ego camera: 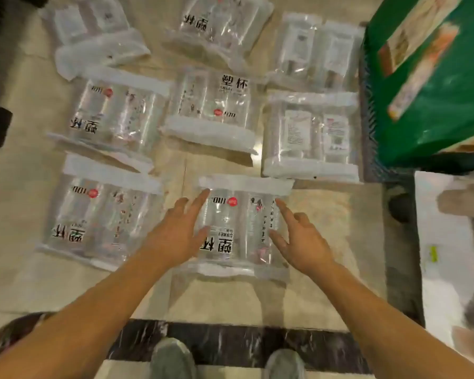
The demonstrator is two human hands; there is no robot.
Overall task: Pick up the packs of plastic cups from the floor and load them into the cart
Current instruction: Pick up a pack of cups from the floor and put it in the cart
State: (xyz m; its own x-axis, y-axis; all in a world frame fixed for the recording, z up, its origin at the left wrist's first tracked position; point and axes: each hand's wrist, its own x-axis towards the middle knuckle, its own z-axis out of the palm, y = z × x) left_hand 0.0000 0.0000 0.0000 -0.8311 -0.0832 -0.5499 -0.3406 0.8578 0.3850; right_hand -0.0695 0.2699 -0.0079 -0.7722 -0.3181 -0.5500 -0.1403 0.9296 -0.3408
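Observation:
Several clear packs of plastic cups lie flat on the beige floor. The nearest pack (pixel 238 228) has black characters and a red dot on its wrapper. My left hand (pixel 175 231) reaches to its left edge with fingers spread, fingertips over the pack. At the pack's right edge my right hand (pixel 298 239) is also spread, fingers over the wrapper. Neither hand grips anything. Other packs lie at the left (pixel 99 212), in the middle row (pixel 211 110) and at the right (pixel 309 138). The dark blue cart (pixel 367 110) stands at the right.
A green box (pixel 427 86) sits in the cart. A white surface (pixel 446 250) is at the lower right, beside a dark wheel (pixel 400 206). A black marble strip (pixel 230 343) crosses the floor by my two grey shoes. Dark objects stand at the left edge.

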